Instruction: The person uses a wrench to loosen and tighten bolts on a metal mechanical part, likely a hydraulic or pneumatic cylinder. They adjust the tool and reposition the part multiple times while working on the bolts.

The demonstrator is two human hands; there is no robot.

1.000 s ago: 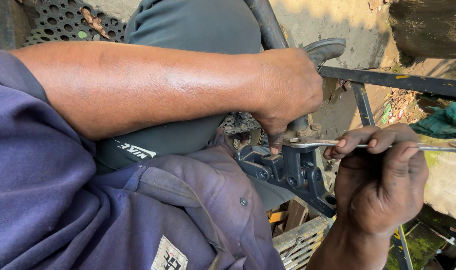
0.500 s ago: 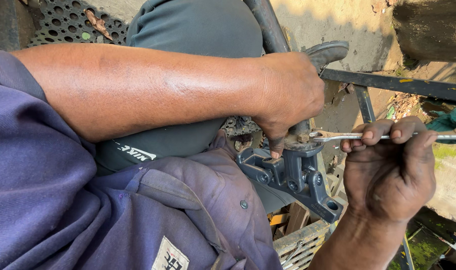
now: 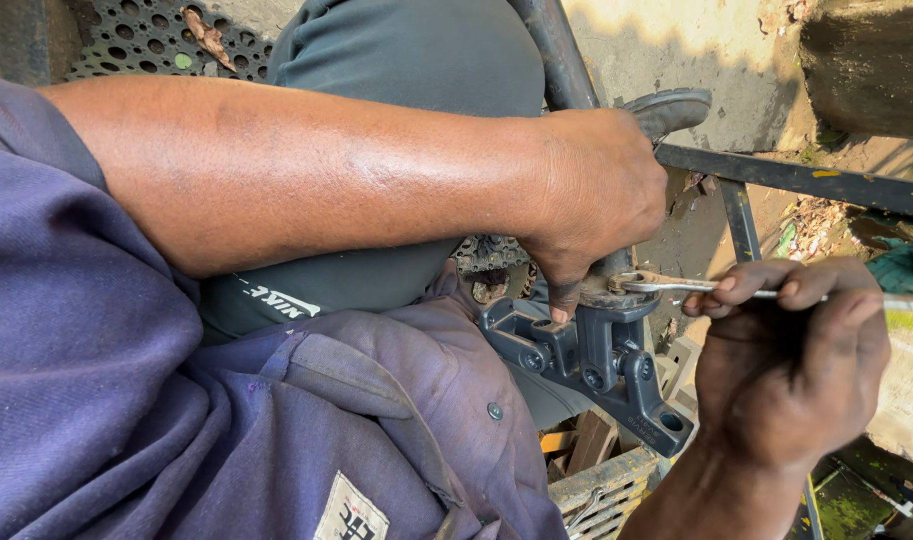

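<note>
1. Two hands work at one point: my left hand (image 3: 597, 195) and my right hand (image 3: 792, 365) meet over a grey metal bracket (image 3: 592, 360).
2. My left arm crosses the view from the left. Its hand is closed around a dark upright tube (image 3: 562, 55) just above the bracket, with the thumb pointing down onto the bracket's top.
3. My right hand comes up from the lower right. Its fingers (image 3: 752, 280) are curled around the shaft of a wrench (image 3: 677, 286), holding it near level.
4. Wrench head: it sits at the top of the bracket, just beside my left thumb. I cannot tell which fastener it seats on, as the hand covers that spot.
5. Bracket: it hangs below the tube, tilted down to the right, with several bolt heads showing on its side.
6. Near items: a dark saddle (image 3: 672, 108) lies just behind my left hand; a black frame bar (image 3: 807, 180) runs to the right behind it.
7. Below the bracket: a crate (image 3: 602, 485) with wood pieces inside.
8. Foreground: my purple shirt (image 3: 127, 420) fills the lower left.
</note>
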